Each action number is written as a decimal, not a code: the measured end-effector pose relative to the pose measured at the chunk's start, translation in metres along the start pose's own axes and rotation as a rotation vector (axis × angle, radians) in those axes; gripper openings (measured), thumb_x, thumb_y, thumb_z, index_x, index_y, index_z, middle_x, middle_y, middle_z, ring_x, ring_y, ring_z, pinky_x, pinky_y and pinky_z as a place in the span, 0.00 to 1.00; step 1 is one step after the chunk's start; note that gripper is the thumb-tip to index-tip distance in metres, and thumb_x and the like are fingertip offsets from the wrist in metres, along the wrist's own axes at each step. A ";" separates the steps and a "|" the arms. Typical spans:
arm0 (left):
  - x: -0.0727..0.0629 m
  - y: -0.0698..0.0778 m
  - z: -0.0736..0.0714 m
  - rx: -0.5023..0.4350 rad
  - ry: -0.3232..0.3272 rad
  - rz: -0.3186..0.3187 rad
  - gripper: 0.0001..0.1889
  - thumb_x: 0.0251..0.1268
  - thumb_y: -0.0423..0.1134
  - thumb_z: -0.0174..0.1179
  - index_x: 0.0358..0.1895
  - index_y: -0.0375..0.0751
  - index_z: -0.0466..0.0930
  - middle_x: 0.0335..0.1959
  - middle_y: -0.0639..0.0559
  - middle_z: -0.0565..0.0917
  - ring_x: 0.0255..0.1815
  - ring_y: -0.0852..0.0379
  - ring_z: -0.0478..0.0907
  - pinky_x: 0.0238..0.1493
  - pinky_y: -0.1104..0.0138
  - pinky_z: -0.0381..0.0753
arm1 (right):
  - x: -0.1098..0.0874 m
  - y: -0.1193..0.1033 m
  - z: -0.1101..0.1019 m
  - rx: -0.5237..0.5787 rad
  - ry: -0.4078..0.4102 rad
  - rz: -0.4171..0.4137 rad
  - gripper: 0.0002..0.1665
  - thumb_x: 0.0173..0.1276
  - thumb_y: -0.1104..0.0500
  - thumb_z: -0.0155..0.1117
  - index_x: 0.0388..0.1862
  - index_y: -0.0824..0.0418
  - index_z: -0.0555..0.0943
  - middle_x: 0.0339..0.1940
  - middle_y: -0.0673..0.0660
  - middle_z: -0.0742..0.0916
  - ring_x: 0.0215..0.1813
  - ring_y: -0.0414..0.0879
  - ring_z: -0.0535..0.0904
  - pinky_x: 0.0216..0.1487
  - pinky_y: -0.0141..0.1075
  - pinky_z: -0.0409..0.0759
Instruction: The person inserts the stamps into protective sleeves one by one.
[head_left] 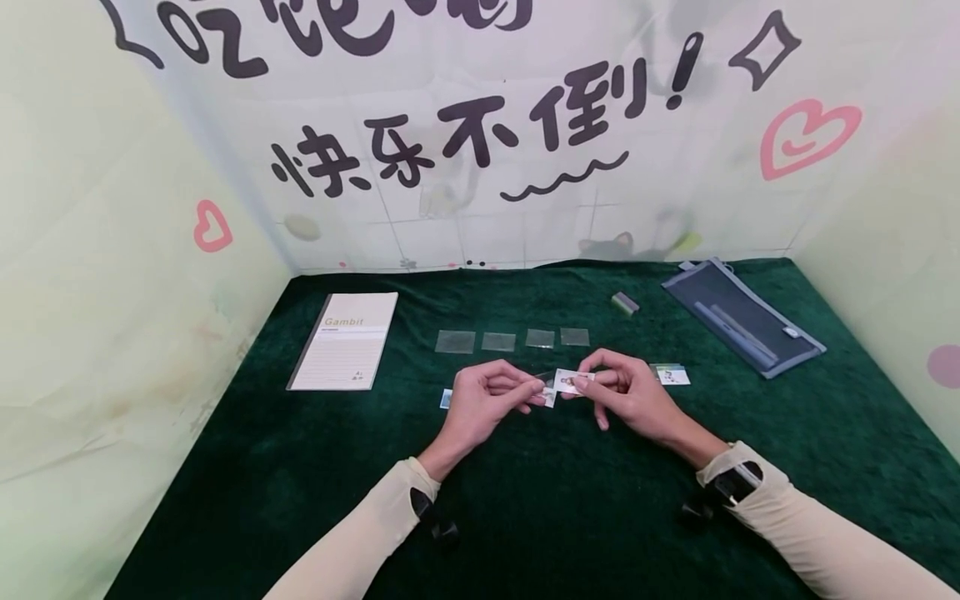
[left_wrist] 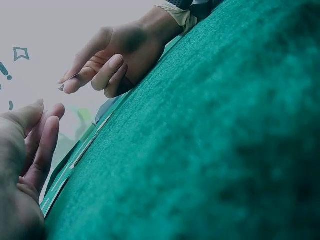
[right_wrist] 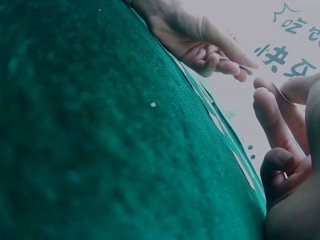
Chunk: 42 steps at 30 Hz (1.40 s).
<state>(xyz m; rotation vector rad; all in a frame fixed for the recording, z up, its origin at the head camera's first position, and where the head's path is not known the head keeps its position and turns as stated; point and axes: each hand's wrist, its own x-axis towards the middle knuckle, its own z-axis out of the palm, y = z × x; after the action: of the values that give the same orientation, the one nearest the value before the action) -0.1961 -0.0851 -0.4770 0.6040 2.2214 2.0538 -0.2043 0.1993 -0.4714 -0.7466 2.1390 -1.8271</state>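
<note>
My right hand [head_left: 633, 398] pinches a small white picture card [head_left: 567, 382] between thumb and fingertips. Facing it, my left hand [head_left: 480, 404] pinches a thin clear piece [head_left: 546, 379], seemingly a plastic sleeve, mostly hidden by the fingers. The card and the clear piece are close together; whether they touch I cannot tell. Another white card [head_left: 551, 398] shows below the left fingertips, partly covered; I cannot tell if it is held or lies on the cloth. Both hands are raised above the green cloth in the left wrist view, the right hand [left_wrist: 125, 55] farther off.
Several clear plastic squares [head_left: 455, 342] lie in a row beyond the hands. A blue-edged card [head_left: 446, 399] and a picture card [head_left: 673, 375] flank the hands. Farther out are a notebook [head_left: 345, 342], a small block [head_left: 625, 302] and a mesh zip pouch [head_left: 720, 300] with pens.
</note>
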 end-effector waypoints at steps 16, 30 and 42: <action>0.001 0.000 0.002 0.035 -0.013 0.034 0.11 0.73 0.45 0.73 0.50 0.46 0.88 0.45 0.50 0.95 0.42 0.53 0.95 0.43 0.59 0.95 | 0.000 0.002 0.001 0.014 0.006 0.030 0.08 0.85 0.58 0.62 0.54 0.61 0.78 0.48 0.64 0.95 0.21 0.54 0.84 0.30 0.42 0.81; 0.000 -0.001 0.003 -0.130 -0.092 -0.019 0.13 0.74 0.35 0.71 0.55 0.35 0.85 0.47 0.42 0.94 0.48 0.46 0.95 0.49 0.55 0.94 | 0.001 0.002 0.002 0.027 -0.002 0.006 0.07 0.84 0.61 0.62 0.55 0.62 0.77 0.42 0.68 0.94 0.25 0.56 0.88 0.35 0.40 0.85; 0.000 0.001 0.001 -0.147 -0.118 -0.051 0.15 0.78 0.40 0.68 0.58 0.34 0.87 0.53 0.38 0.93 0.52 0.46 0.94 0.52 0.56 0.94 | 0.002 0.003 0.004 -0.097 0.062 0.010 0.12 0.80 0.57 0.69 0.57 0.59 0.84 0.33 0.59 0.88 0.24 0.53 0.82 0.22 0.39 0.82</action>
<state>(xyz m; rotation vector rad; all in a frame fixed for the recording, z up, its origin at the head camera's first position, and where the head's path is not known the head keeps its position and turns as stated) -0.1951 -0.0840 -0.4757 0.6312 1.9807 2.0755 -0.2051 0.1953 -0.4745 -0.7082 2.2807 -1.7743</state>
